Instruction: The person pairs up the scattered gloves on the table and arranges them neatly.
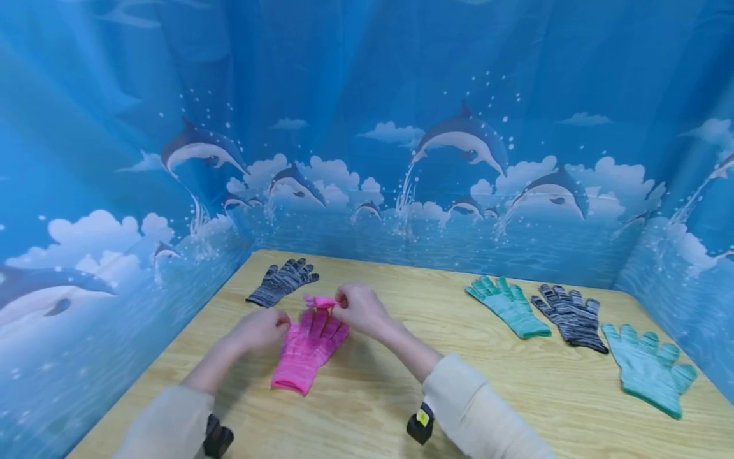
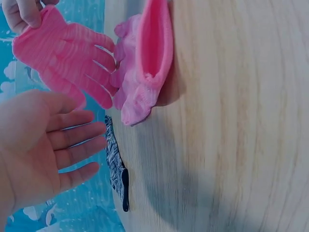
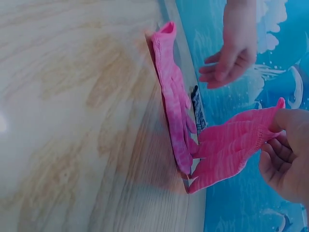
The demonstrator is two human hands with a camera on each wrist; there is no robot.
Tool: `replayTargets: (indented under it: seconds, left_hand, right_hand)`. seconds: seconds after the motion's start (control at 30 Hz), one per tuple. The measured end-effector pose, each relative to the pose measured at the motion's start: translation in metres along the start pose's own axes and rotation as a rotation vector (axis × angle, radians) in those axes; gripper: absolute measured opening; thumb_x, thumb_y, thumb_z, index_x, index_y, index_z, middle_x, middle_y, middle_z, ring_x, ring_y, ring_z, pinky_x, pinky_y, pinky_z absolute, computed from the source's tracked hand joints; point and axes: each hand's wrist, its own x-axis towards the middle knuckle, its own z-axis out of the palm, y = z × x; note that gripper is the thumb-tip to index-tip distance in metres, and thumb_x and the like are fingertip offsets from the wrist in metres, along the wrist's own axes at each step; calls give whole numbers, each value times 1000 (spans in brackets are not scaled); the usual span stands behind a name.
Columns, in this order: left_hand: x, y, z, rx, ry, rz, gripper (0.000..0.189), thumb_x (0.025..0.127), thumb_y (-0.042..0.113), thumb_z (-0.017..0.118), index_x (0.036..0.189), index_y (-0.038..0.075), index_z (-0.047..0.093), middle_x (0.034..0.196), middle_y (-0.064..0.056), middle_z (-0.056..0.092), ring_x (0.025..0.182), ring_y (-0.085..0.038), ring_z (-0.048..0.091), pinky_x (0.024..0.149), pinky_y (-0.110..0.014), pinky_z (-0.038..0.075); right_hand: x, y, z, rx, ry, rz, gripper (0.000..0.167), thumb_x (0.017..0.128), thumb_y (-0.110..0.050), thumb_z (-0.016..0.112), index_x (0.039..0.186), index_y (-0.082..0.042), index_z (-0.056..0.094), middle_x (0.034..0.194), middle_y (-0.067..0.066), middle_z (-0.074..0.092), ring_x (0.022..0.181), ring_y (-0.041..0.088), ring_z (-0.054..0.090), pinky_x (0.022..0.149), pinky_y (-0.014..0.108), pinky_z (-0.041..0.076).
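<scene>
My right hand (image 1: 362, 311) pinches a pink knit glove (image 3: 231, 140) by its cuff. The glove hangs raised, its fingers pointing down to the table. Below it a second pink glove (image 1: 301, 357) lies flat, cuff toward me; the hanging fingertips come right at its fingers. In the left wrist view the lying glove's cuff (image 2: 154, 43) gapes. My left hand (image 2: 43, 140) is beside the raised glove with fingers extended and nothing in them. Head view shows the raised glove (image 1: 321, 301) edge-on, partly covered by the right hand.
A grey-black knit glove (image 1: 281, 282) lies at the back left of the wooden table (image 1: 401, 382). At the right lie a green glove (image 1: 510, 306), another grey-black glove (image 1: 570, 317) and a second green glove (image 1: 648, 370). A blue dolphin-print curtain (image 1: 367, 95) surrounds the table's back and sides.
</scene>
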Motion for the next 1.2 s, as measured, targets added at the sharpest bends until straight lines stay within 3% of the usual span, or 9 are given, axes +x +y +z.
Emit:
replayTargets:
  seconds: [0.1, 0.23, 0.43, 0.57, 0.7, 0.8, 0.87, 1.07, 1.2]
  left_hand:
    - [4, -4, -1, -60, 55, -13, 19, 89, 10, 53, 93, -2, 67, 86, -11, 66, 81, -29, 61, 78, -46, 48]
    - [8, -7, 0, -214, 86, -91, 25, 92, 13, 48, 84, -3, 65, 76, -9, 64, 69, -23, 59, 69, -39, 49]
    - [14, -2, 7, -515, 50, -238, 40, 97, 26, 42, 93, -8, 65, 78, -11, 66, 72, -23, 63, 69, -37, 51]
    - [15, 4, 8, -639, 29, -329, 43, 97, 30, 43, 96, -9, 63, 80, -14, 66, 75, -25, 63, 68, -40, 51]
    - [14, 7, 6, -726, 38, -392, 38, 92, 24, 53, 102, -11, 61, 78, -11, 66, 75, -24, 63, 71, -41, 51]
    - [12, 8, 2, -759, 54, -409, 33, 88, 18, 58, 103, -11, 61, 76, -8, 65, 74, -22, 63, 72, -40, 51]
    - [11, 7, -1, -753, 58, -410, 31, 87, 16, 59, 103, -10, 61, 78, -8, 64, 74, -22, 62, 72, -40, 50]
    - [7, 1, -2, -635, 11, -415, 20, 84, 16, 60, 81, -4, 64, 72, -8, 62, 66, -19, 58, 63, -37, 49]
    - [4, -3, 5, -597, -12, -386, 15, 82, 12, 61, 72, 1, 61, 64, -5, 58, 54, -13, 50, 52, -26, 42]
  right_hand:
    - [-1, -3, 3, -31, 14, -39, 8, 75, -6, 67, 80, -7, 60, 69, -2, 52, 61, 10, 47, 53, 19, 42]
    - [-5, -7, 8, -80, 21, -92, 8, 75, -5, 67, 82, -5, 62, 70, -1, 53, 62, 9, 47, 54, 17, 42]
    - [-11, -13, 17, -155, 26, -162, 8, 77, -8, 68, 80, -7, 61, 69, -3, 51, 60, 7, 46, 52, 14, 40]
    - [-14, -15, 23, -265, 63, -257, 10, 76, -11, 69, 76, -10, 59, 69, -4, 51, 61, 7, 46, 52, 13, 38]
    - [-19, -15, 30, -378, 176, -435, 10, 72, -9, 69, 74, -10, 59, 69, -2, 53, 58, 9, 48, 50, 15, 40]
    - [-22, -17, 36, -473, 257, -552, 10, 71, -10, 68, 75, -10, 59, 68, -2, 55, 56, 9, 50, 49, 16, 41]
    - [-23, -20, 38, -522, 250, -582, 8, 73, -11, 68, 76, -10, 60, 70, -2, 57, 58, 9, 51, 50, 16, 42]
    - [-30, -33, 43, -661, 110, -569, 5, 83, -17, 63, 84, -11, 64, 76, -3, 59, 67, 8, 55, 54, 16, 45]
    - [-35, -38, 50, -762, 34, -604, 12, 84, -18, 63, 93, -12, 66, 80, -3, 58, 72, 8, 55, 57, 15, 45]
